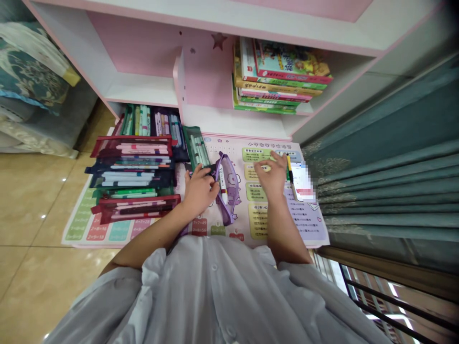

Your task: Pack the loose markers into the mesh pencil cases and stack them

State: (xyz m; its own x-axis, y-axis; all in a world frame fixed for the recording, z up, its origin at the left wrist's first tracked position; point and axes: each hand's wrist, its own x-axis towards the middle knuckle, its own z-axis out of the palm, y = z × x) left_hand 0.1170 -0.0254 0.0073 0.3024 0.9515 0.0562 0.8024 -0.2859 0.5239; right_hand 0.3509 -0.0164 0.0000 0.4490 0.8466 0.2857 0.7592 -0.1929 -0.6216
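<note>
A purple mesh pouch [234, 191] lies unzipped on the printed desk mat, with a white marker [223, 184] inside its opening. My left hand [201, 187] rests at the pouch's left edge, fingers bent; what its fingertips hold, if anything, is too small to make out. My right hand [271, 174] hovers over the mat to the right of the pouch, thumb and forefinger bent toward each other with a gap, the other fingers spread, nothing visible in it. Beyond my left hand lies a dark green pouch [197, 145] of light markers. A yellow and black pen [289, 168] lies just right of my right hand.
Several filled mesh pouches [134, 179] are stacked on the mat's left side. A phone [303, 181] lies at the right. Behind the mat stands a pink and white shelf [143, 89] with a stack of books [279, 79]. Teal curtains [376, 157] hang at the right.
</note>
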